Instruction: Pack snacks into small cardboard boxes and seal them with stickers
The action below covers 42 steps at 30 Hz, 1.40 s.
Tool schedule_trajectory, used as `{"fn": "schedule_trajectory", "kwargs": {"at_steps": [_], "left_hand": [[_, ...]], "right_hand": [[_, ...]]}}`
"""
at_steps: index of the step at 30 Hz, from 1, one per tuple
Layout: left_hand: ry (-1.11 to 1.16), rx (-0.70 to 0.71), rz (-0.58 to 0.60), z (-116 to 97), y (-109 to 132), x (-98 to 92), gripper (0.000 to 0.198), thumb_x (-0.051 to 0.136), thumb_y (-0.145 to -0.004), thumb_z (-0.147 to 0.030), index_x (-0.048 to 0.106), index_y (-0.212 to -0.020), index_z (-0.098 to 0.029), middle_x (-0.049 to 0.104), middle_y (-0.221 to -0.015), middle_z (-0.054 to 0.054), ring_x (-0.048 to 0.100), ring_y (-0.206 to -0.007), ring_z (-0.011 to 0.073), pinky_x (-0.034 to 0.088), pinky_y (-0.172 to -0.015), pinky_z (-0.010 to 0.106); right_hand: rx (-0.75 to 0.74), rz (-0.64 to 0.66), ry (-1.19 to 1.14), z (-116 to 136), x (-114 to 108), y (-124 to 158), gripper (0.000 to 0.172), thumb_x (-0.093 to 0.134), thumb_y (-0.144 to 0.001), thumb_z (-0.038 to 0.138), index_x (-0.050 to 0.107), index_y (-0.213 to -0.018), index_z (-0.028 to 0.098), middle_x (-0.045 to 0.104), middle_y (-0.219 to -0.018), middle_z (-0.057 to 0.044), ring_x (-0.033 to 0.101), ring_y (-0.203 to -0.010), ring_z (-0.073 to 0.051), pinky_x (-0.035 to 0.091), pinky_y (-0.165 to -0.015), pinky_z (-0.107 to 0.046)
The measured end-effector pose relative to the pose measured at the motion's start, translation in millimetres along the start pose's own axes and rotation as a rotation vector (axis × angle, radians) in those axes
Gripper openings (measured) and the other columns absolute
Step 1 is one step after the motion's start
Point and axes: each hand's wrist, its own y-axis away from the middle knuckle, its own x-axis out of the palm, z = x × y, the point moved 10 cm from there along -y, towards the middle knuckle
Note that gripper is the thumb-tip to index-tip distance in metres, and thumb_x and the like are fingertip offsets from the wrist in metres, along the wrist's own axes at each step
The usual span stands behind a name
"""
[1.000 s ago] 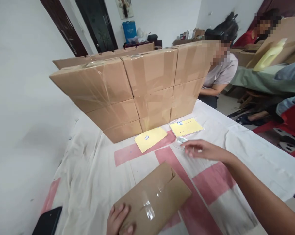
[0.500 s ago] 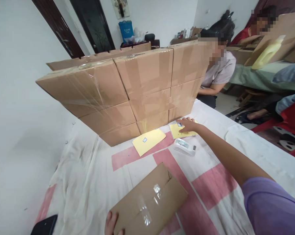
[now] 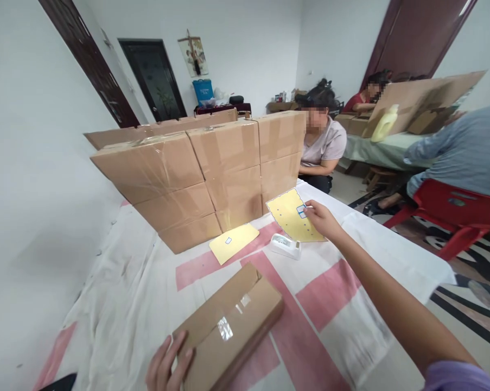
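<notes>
My right hand pinches the edge of a yellow sheet that carries a small blue-and-white label, and holds it tilted up off the table. A small white device lies just below it on the cloth. A second yellow sheet with one label lies flat to the left. My left hand rests on the near-left corner of a taped cardboard box at the table's front, fingers spread along its side.
A wall of stacked, taped cardboard boxes stands across the back of the white-and-pink table cloth. A person sits behind it. Another person sits on a red chair at the right. A dark phone lies at the front left.
My right hand moved from the white device to the right-hand yellow sheet, took hold of it and lifted its edge. My view rose, and my left hand shifted along the box's corner.
</notes>
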Motion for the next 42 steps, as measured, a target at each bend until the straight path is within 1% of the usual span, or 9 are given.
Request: {"fn": "schedule_trajectory", "kwargs": {"at_steps": [2, 4, 6, 10, 14, 18, 22, 31, 42], "left_hand": [[-0.100, 0.104, -0.134, -24, -24, -22.7, 0.033, 0.067, -0.081, -0.044, 0.063, -0.105, -0.021, 0.069, -0.101, 0.014, 0.062, -0.103, 0.0340, 0.048, -0.082, 0.047], [-0.105, 0.081, -0.349, -51, -49, -51.3, 0.027, 0.076, -0.074, -0.026, 0.063, -0.097, -0.021, 0.068, -0.087, 0.007, 0.063, -0.087, 0.0257, 0.047, -0.078, 0.040], [-0.027, 0.081, -0.268, -88, -82, -48.5, 0.024, 0.075, -0.073, -0.011, 0.064, -0.092, -0.021, 0.069, -0.084, 0.003, 0.065, -0.079, 0.0205, 0.046, -0.078, 0.036], [0.008, 0.049, -0.117, -161, -131, -32.9, 0.017, 0.071, -0.084, -0.017, 0.065, -0.099, -0.021, 0.072, -0.091, 0.005, 0.066, -0.084, 0.0205, 0.042, -0.082, 0.037], [0.100, -0.053, 0.004, -197, -140, -12.8, 0.031, 0.067, -0.090, -0.032, 0.062, -0.119, -0.021, 0.071, -0.115, 0.011, 0.066, -0.106, 0.0256, 0.043, -0.091, 0.040], [0.214, -0.119, 0.099, -209, -117, -2.9, 0.035, 0.065, -0.092, -0.034, 0.062, -0.125, -0.022, 0.070, -0.123, 0.010, 0.065, -0.114, 0.0256, 0.045, -0.094, 0.040], [0.346, -0.162, 0.130, -212, -97, -8.8, 0.029, 0.063, -0.093, -0.029, 0.064, -0.121, -0.023, 0.073, -0.117, 0.007, 0.067, -0.110, 0.0236, 0.050, -0.094, 0.040], [0.432, -0.063, 0.136, -225, -93, -32.0, 0.027, 0.058, -0.093, -0.019, 0.064, -0.119, -0.022, 0.076, -0.110, 0.006, 0.071, -0.100, 0.0204, 0.052, -0.089, 0.038], [0.434, -0.055, 0.290, -234, -94, -21.2, 0.025, 0.052, -0.092, -0.014, 0.068, -0.110, -0.023, 0.077, -0.103, 0.004, 0.070, -0.095, 0.0198, 0.045, -0.088, 0.039]], "right_hand": [[-0.036, 0.027, -0.221, 25, 2, 34, 0.033, 0.050, -0.090, 0.054, 0.050, -0.103, 0.023, 0.066, -0.080, -0.003, 0.061, -0.072, -0.021, 0.045, -0.067, -0.031], [-0.060, 0.052, -0.383, 49, 6, 69, 0.037, 0.055, -0.089, 0.056, 0.048, -0.106, 0.024, 0.068, -0.085, -0.003, 0.062, -0.075, -0.021, 0.046, -0.069, -0.032], [-0.076, 0.049, -0.484, 68, 11, 104, 0.037, 0.058, -0.090, 0.057, 0.048, -0.106, 0.025, 0.067, -0.086, -0.003, 0.062, -0.077, -0.020, 0.046, -0.069, -0.031], [-0.084, 0.045, -0.633, 90, 26, 170, 0.034, 0.061, -0.091, 0.057, 0.051, -0.098, 0.026, 0.062, -0.075, 0.001, 0.058, -0.070, -0.018, 0.044, -0.066, -0.029], [-0.115, 0.060, -0.777, 107, 37, 231, 0.031, 0.069, -0.088, 0.052, 0.060, -0.086, 0.023, 0.061, -0.075, 0.000, 0.055, -0.069, -0.016, 0.044, -0.066, -0.028], [-0.149, 0.063, -0.847, 118, 40, 275, 0.027, 0.071, -0.088, 0.047, 0.069, -0.081, 0.021, 0.063, -0.080, -0.002, 0.056, -0.075, -0.017, 0.046, -0.069, -0.029], [-0.156, 0.118, -0.899, 124, 45, 296, 0.027, 0.072, -0.088, 0.046, 0.072, -0.079, 0.021, 0.064, -0.076, -0.002, 0.057, -0.072, -0.017, 0.047, -0.069, -0.029], [-0.204, 0.201, -0.937, 133, 53, 310, 0.025, 0.074, -0.087, 0.044, 0.075, -0.079, 0.021, 0.069, -0.075, -0.002, 0.058, -0.070, -0.016, 0.047, -0.067, -0.029], [-0.294, 0.276, -0.820, 143, 43, 312, 0.030, 0.072, -0.088, 0.045, 0.069, -0.072, 0.019, 0.066, -0.072, -0.002, 0.058, -0.068, -0.015, 0.047, -0.068, -0.029]]}}
